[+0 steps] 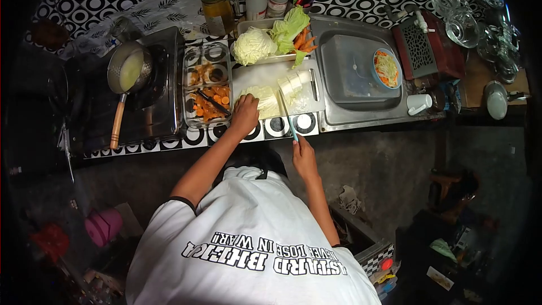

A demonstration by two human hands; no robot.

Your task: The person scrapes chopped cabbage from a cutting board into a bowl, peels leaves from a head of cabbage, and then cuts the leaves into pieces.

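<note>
On a pale cutting board [309, 103], my left hand [246, 114] presses its curled fingers onto a piece of cabbage [261, 100] and holds it at the left side. My right hand [305, 157] is closed round the teal handle of a kitchen knife [287, 114], whose blade points away from me beside the cabbage. White cut pieces [291, 86] lie just right of the blade. Behind the board, a tray [265, 24] bears a cabbage head [254, 45], leafy greens [289, 28] and carrots [305, 40].
Left of the board stands a divided glass container [186, 107] with orange slices and dark tongs. A long-handled pan [119, 68] sits on the stove [161, 93]. To the right are a sink [333, 110], a bowl of shredded vegetables [389, 83] and a white mug [419, 104].
</note>
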